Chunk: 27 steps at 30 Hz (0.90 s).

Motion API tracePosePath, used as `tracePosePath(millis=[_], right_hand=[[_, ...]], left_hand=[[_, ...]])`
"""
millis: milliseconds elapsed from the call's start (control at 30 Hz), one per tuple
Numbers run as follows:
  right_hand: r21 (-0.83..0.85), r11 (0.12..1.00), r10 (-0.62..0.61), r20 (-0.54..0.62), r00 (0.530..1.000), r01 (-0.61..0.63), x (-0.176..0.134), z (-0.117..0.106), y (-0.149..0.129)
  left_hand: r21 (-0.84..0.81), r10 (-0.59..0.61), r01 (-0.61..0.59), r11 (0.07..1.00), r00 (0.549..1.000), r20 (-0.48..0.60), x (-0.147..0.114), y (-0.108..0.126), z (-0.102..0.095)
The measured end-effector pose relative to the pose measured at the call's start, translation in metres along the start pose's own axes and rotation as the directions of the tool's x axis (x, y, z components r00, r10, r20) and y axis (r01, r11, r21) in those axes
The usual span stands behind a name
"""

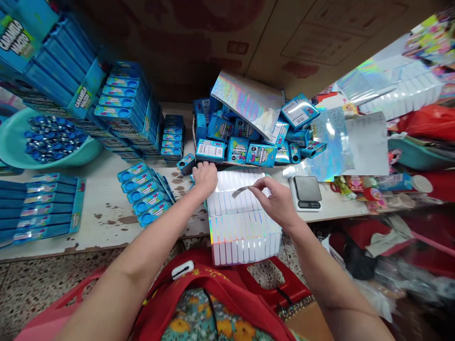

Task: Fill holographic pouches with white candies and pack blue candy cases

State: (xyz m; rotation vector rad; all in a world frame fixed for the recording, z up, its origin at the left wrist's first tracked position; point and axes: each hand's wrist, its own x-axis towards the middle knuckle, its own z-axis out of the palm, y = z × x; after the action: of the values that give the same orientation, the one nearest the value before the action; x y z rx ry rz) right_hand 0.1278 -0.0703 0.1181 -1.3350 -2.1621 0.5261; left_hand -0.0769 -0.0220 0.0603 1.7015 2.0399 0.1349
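Note:
Pinched between thumb and finger of my right hand (273,198) is a thin, slightly curved silvery sticker strip (241,191). Below it lie sheets of pale, shiny sticker strips (245,232), overlapping and reaching past the table's front edge. My left hand (205,179) is closed at the upper left of these sheets, fingers bent downward. What it grips, if anything, is hidden; a bit of blue shows beside it. Just left of its fingertips sits a small blue candy box (186,164). Behind both hands an open carton holds many blue candy boxes (237,150), with a holographic sheet (249,102) on top.
A digital scale (307,192) stands right of the sheets. Blue boxes with round holes (144,194) lie in a row at left, near tall stacks (124,109). A turquoise basin (71,158) holds blue-wrapped candies. Cardboard cartons (213,38) rise behind.

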Motion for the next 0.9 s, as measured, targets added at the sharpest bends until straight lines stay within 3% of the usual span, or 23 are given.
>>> tracePosePath(millis=[67,133,233,333,433,600,733,900], right_hand=[[0.04,0.999,0.025,-0.009,1.0,-0.025,-0.001,-0.005,-0.011],[0.086,0.996,0.027,-0.007,1.0,-0.026,-0.002,-0.003,-0.022],[0.155,0.987,0.024,0.04,0.999,-0.03,-0.004,0.009,-0.042],[0.244,0.965,0.057,0.146,0.988,-0.091,-0.003,0.033,-0.067],[0.346,0.921,0.068,0.314,0.947,-0.181,-0.001,0.069,-0.095],[0.315,0.945,-0.033,0.356,0.934,-0.087,0.007,0.139,-0.142],[0.194,0.981,-0.042,0.346,0.937,-0.028,0.02,0.174,-0.157],[0.184,0.972,0.075,0.354,0.932,-0.148,0.022,0.189,-0.15]], left_hand=[[-0.137,0.112,-0.115,0.984,0.993,-0.027,-0.022,-0.002,-0.016],[-0.413,0.262,-0.235,0.88,0.965,0.009,-0.051,-0.006,-0.029],[-0.694,0.383,-0.21,0.688,0.918,0.102,-0.095,-0.018,-0.036],[-0.719,0.28,-0.073,0.691,0.944,0.173,-0.128,-0.045,-0.039],[-0.677,0.15,0.011,0.736,0.973,0.178,-0.155,-0.089,-0.051],[-0.683,-0.019,0.105,0.723,0.991,0.133,-0.185,-0.167,-0.07],[-0.706,-0.063,0.112,0.699,0.993,0.095,-0.183,-0.202,-0.057],[-0.856,-0.085,0.158,0.493,0.987,0.133,-0.174,-0.211,-0.027]])
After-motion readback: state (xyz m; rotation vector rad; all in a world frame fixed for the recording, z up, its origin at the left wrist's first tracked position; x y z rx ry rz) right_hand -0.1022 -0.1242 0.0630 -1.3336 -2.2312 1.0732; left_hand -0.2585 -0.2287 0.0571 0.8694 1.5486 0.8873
